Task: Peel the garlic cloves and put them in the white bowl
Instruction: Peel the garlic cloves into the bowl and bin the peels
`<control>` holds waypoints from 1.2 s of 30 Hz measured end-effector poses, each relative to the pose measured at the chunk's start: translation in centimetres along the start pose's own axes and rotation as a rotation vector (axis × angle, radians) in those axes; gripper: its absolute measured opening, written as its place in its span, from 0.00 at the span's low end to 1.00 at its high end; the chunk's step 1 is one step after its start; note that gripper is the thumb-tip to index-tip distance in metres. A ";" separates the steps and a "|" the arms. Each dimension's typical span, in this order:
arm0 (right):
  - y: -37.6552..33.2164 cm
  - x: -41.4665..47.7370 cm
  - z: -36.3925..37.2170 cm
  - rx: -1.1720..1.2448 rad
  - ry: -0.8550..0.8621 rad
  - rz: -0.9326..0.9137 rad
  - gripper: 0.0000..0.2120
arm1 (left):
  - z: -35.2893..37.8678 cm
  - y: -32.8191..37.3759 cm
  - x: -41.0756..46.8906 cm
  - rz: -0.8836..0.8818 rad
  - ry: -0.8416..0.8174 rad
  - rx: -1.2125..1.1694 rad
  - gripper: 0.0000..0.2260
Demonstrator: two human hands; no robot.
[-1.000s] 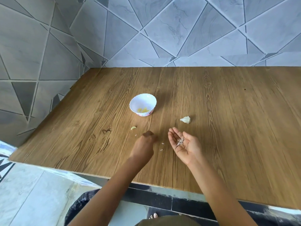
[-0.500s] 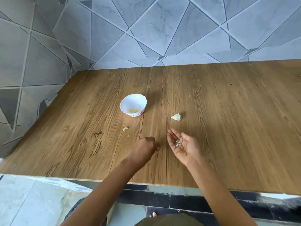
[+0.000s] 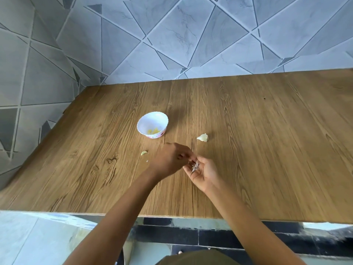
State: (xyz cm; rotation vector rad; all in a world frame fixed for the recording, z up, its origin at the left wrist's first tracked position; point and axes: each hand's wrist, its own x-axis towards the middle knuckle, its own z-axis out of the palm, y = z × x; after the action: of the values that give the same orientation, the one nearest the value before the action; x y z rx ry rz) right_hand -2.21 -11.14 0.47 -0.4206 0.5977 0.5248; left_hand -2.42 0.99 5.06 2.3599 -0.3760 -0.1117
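Garlic skins, thin and papery, are cupped in the upturned right hand, whose fingers are bent up round them. The left hand has been brought across from the table, where it was hovering as a loose fist a second ago, and its bunched fingertips now meet the skins in that palm. Whether a scrap is being pinched there or let go cannot be told. Both hands are held nearer the person than the white bowl and to its right. The move is judged to be the gathering of loose peel, so the peeling of one clove seems finished and no clove is in hand. One bowl is seen, with peeled cloves lying yellow inside it; their number cannot be made out. One unpeeled garlic piece is left on the table, to the right of the bowl, apart from it. One pale scrap and one tiny fleck lie just on the person's side of the bowl.
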 end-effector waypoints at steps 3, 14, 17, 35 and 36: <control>0.4 0.1 0.4 0.014 -0.037 0.011 0.14 | 0.5 0.3 -0.2 0.058 0.058 0.187 0.12; 1.0 1.2 1.6 0.028 -0.099 0.077 0.17 | -2.5 -4.0 -2.1 -0.172 0.339 0.088 0.15; 1.4 1.5 2.1 -0.007 -0.101 0.076 0.18 | -3.9 -6.8 -3.0 -0.304 0.363 0.182 0.13; 3.1 2.5 3.5 -0.048 -0.071 0.080 0.18 | -3.6 -8.9 -1.5 -0.366 0.047 0.716 0.07; 3.2 2.5 3.5 -0.047 -0.068 0.080 0.18 | -3.8 -9.0 -1.5 -0.369 0.081 0.628 0.07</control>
State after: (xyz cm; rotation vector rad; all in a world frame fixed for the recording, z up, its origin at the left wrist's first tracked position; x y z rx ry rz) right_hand -0.86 -5.97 0.86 -0.4231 0.5391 0.6285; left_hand -0.99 10.18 1.63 3.0232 0.0924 -0.0767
